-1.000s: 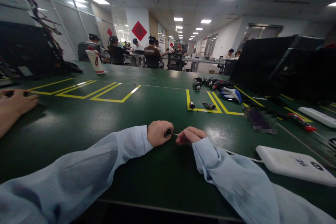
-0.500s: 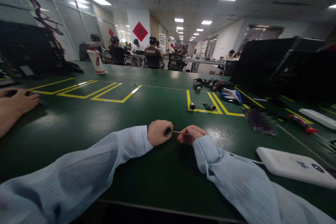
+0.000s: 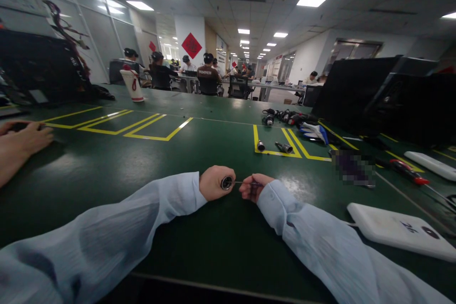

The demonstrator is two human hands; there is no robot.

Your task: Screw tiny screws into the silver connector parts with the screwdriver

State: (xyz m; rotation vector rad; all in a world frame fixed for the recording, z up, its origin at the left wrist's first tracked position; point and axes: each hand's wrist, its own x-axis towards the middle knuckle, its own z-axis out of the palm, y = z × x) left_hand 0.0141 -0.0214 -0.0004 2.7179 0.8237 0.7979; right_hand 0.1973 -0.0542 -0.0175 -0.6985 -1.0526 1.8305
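Clasping a metal socket (image 3: 225,183) in curled fingers, the left hand (image 3: 212,183) sits to the left of the yellow tape box (image 3: 276,154) and closer to the wearer, the socket's round mouth turned toward the camera. The right hand (image 3: 253,186), fingertips bunched together on a thin rod (image 3: 238,182), is directly nearer than the box's left edge, the rod bridging the gap between the hands; whether its tip lies inside the mouth or across the rim cannot be told. A slip looks the chief danger: a sideways push could skid so slender a rod off the rim and into the left hand's fingers, or bend it. Should the left grip slacken, the round socket could twist or drop and roll. The right sleeve (image 3: 331,228), covering part of a white cord (image 3: 352,224) from the power bank (image 3: 399,230), right of the tape box and nearer, could snag and jerk that hand. Compared with half a second earlier, the right wrist is rolled, showing more curled fingertips, and the sleeve hides more cord; the left hand keeps its hold, and the short metal piece (image 3: 261,146) and longer piece (image 3: 285,147) lie unmoved inside the box.
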